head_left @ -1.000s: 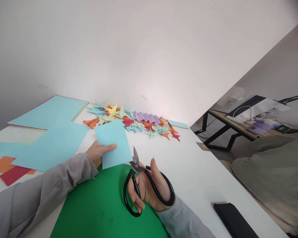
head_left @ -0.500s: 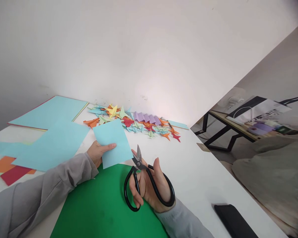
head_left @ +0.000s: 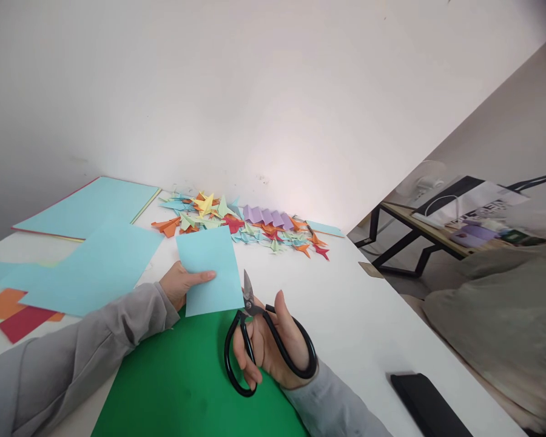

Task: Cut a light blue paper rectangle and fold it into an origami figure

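Observation:
A light blue sheet of paper [head_left: 212, 258] is pinched in my left hand [head_left: 182, 284], with the thumb lying across its front. My right hand [head_left: 277, 340] holds black-handled scissors [head_left: 250, 306], its fingers through one loop and its thumb side at the other. The blades point upward and stand apart at the sheet's lower right edge; whether the paper lies between them I cannot tell. Below both hands lies a large green sheet [head_left: 182, 382] on the white table [head_left: 355, 340].
Many-coloured folded paper pieces [head_left: 204, 206] and a purple pleated strip [head_left: 268, 216] lie along the wall. Blue sheets [head_left: 100, 261] and orange and red scraps [head_left: 27, 321] spread at left. A black flat object [head_left: 430, 403] sits at right, beyond it a low shelf [head_left: 418, 227].
The blue sheet has turned more upright and shifted slightly right and down in my left hand. The scissors have moved a little left and down, their tip now beside the paper's edge.

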Available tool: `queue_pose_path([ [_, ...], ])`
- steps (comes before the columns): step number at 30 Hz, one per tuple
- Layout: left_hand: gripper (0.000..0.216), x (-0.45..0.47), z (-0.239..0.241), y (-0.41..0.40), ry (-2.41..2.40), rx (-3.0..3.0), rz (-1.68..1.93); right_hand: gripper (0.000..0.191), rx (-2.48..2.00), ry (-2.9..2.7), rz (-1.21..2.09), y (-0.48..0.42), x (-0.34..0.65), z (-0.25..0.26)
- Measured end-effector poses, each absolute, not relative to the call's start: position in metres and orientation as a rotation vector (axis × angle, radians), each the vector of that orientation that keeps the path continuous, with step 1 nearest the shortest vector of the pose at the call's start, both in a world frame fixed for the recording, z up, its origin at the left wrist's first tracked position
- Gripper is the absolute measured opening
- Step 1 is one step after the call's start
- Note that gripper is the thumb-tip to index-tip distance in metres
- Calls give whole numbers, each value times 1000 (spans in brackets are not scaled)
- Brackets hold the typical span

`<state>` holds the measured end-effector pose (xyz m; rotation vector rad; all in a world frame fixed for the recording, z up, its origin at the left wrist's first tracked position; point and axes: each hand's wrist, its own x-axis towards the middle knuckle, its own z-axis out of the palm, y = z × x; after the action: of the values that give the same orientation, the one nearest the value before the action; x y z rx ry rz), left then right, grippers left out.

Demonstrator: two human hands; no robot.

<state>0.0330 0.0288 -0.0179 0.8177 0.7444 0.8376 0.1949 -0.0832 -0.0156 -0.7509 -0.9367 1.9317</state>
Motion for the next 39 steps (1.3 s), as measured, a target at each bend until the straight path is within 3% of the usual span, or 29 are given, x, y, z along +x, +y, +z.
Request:
queue_pose_path([
  [10,44,32,-20,30,755,798,884,81,-779,-883,1820,-87,193,-8],
  [18,47,33,-17,27,754,798,807,94,-736,-890,1980,-85,198,-13],
  [28,46,34,-17,23,749,822,806,82,-670,-937,1932,-83,196,-13],
  [39,44,36,-18,22,793,809,847,85,-739,-898,1818,-85,193,-12],
])
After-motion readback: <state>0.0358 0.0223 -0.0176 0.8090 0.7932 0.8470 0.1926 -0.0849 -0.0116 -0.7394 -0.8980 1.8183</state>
